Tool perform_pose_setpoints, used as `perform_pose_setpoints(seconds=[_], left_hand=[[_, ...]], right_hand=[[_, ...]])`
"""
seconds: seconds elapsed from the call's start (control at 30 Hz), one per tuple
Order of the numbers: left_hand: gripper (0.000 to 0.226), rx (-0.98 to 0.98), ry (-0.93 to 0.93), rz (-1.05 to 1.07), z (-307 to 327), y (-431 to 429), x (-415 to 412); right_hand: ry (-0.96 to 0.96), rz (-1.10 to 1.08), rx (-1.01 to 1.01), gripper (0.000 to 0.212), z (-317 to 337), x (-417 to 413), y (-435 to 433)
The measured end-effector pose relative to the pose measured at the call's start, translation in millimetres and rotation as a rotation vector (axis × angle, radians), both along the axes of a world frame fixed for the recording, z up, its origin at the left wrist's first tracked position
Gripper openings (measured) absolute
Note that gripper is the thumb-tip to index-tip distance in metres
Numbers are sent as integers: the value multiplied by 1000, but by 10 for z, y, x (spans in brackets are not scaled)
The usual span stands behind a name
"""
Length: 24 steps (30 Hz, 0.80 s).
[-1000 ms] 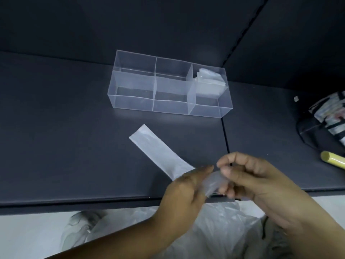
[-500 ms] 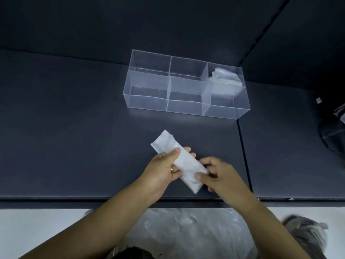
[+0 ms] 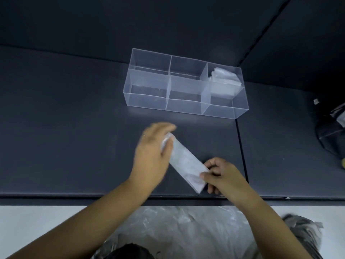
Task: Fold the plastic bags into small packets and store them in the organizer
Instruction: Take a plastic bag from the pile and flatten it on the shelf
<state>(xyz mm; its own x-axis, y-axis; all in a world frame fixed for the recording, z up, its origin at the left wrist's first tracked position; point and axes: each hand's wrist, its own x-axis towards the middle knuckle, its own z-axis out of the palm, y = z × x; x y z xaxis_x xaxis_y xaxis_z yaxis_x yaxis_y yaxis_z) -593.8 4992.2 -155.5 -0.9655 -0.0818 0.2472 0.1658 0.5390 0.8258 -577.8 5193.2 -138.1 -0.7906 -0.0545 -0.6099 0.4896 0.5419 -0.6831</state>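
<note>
Dark surface (image 3: 74, 128) carries a folded bag (image 3: 184, 163) before the organizer (image 3: 186, 103). Right grip (image 3: 222, 176) pinches its near end; left grip (image 3: 152, 156), blurred, covers the far end, whether clamped cannot be told.

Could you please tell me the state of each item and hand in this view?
Clear plastic three-compartment organizer: upright, packets in its right compartment only.
Folded white plastic packets: stacked in that compartment.
White plastic bag strip: folded long, lying on the dark table.
Left hand: blurred, at the strip's far end.
Right hand: pinches the strip's near end.
</note>
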Motion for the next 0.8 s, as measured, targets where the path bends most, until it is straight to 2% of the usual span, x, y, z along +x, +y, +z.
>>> perform_pose_setpoints(seconds=[0.03, 0.1, 0.17, 0.2, 0.27, 0.37, 0.43, 0.53, 0.57, 0.67, 0.73, 0.8], left_hand=[[33, -113, 69, -157, -13, 57, 121], [53, -335, 96, -397, -67, 190, 349], [73, -489, 52, -458, -142, 269, 497], [78, -498, 27, -445, -170, 279, 528], [74, -436, 7, -397, -211, 272, 538], [43, -339, 55, -315, -218, 268, 493], [30, -243, 24, -266, -150, 243, 458], [14, -123, -123, -176, -73, 146, 361], [13, -54, -215, -155, -98, 117, 325], [36, 127, -419, -107, -163, 70, 190], [35, 170, -484, -101, -164, 64, 115], [29, 242, -554, -98, -173, 49, 48]], right_hand=[[-9, 2, -11, 11, 10, -9, 4], [-20, 8, -40, 11, 39, -19, 8], [-35, -10, -73, 11, 87, -22, 20], [-48, -43, -95, 11, 121, -21, 28], [-82, -148, -186, 12, 205, -21, 33], [-96, -200, -326, 14, 363, -42, -40], [0, -141, -306, 13, 434, -80, -103], [238, -101, -145, 22, 451, -189, -112], [279, -81, -112, 29, 428, -219, -102], [209, -10, -159, 40, 265, -227, -190], [179, -32, -168, 35, 96, -180, -320], [226, -105, -105, 23, -55, -141, -431]])
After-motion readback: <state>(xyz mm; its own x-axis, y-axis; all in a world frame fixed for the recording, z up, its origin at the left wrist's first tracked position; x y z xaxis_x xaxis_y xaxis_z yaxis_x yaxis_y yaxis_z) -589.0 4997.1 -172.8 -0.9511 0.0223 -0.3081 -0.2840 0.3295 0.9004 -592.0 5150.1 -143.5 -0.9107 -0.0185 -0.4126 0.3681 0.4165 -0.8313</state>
